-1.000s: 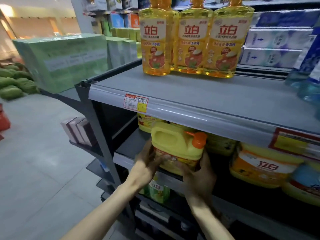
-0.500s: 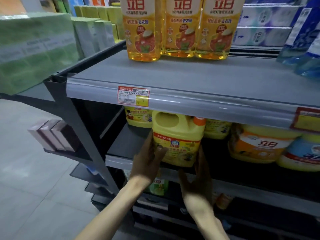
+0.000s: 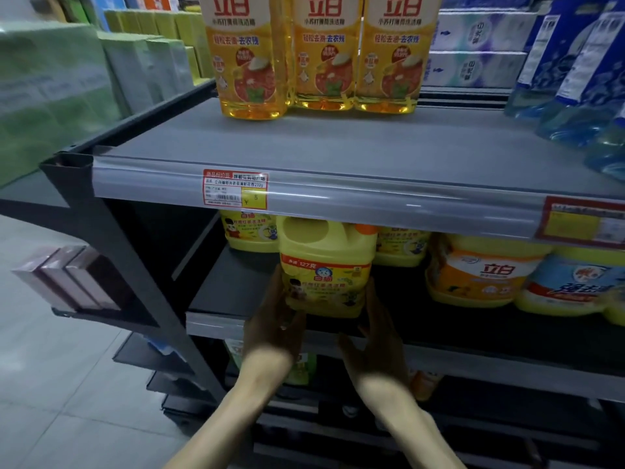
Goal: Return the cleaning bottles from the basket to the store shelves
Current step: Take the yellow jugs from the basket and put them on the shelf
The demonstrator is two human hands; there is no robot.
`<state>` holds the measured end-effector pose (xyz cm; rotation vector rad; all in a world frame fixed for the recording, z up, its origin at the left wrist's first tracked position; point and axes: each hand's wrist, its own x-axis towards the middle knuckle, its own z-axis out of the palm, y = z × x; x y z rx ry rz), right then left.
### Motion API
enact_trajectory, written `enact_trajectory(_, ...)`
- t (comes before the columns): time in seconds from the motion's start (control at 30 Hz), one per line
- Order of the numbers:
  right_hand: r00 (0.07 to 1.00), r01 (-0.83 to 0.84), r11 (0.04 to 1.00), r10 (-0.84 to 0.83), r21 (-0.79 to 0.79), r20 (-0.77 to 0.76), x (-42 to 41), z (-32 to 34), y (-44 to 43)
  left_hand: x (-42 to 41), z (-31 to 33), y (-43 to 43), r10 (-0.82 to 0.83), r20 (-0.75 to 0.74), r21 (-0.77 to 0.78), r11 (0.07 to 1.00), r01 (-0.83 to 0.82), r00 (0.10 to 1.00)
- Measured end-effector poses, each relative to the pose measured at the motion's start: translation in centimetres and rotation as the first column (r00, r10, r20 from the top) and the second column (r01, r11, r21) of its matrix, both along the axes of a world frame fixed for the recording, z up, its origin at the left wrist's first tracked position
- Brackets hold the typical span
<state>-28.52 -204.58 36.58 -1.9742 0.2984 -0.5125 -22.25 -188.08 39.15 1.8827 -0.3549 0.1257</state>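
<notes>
While both hands' fingers [image 3: 280, 299] clasp it, the yellow jug [image 3: 326, 269] stands near the shelf edge [image 3: 216, 324].

Both hands reach forward, palms facing: left [image 3: 275, 324]; right [image 3: 375, 336].

I'm looking at a store aisle, dim under the shelving. Grey upper shelf [image 3: 338, 154] has a clear price rail along its front edge, with a red-and-yellow price tag [image 3: 235, 189] clipped in. The dark lower shelf [image 3: 233, 286] sits in shadow. A black upright post [image 3: 142, 279] frames the left end. Pale tiled floor [image 3: 57, 384] lies to my left. Green boxed stock [image 3: 50, 93] stands stacked beyond, slightly blurred.
</notes>
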Motion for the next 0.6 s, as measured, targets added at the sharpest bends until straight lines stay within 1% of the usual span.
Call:
enact_trajectory(0.07,0.999,-0.031,0.999,0.030,-0.015,-0.038,0.9,0.6,-0.3,1.0,0.3,-0.3,0.025,-0.006,0.057,0.998,-0.024,1.000)
enact_trajectory(0.13,0.996,-0.069,0.998,0.069,-0.010,-0.051,1.7,1.4,-0.7,1.9,0.5,-0.7,0.034,-0.021,0.066,0.997,-0.032,0.999)
enact_trajectory(0.23,0.992,-0.118,0.993,0.117,-0.010,-0.049,3.0,2.4,-1.2,2.9,0.6,-1.1,0.030,0.046,0.051,0.998,-0.032,0.999)
enact_trajectory(0.3,0.992,-0.115,0.993,0.114,-0.029,-0.049,4.0,2.6,-1.3,4.0,0.5,-1.3,0.022,0.059,0.064,0.998,-0.026,0.998)
enact_trajectory(0.43,0.994,-0.100,0.992,0.095,-0.079,-0.063,6.1,2.8,-1.5,6.5,0.5,-1.8,0.069,0.068,0.188,0.979,-0.081,0.995)
enact_trajectory(0.6,0.992,-0.068,0.993,0.057,-0.096,-0.115,8.2,3.0,-1.6,8.3,0.8,-2.2,0.077,0.111,0.226,0.969,-0.100,0.991)
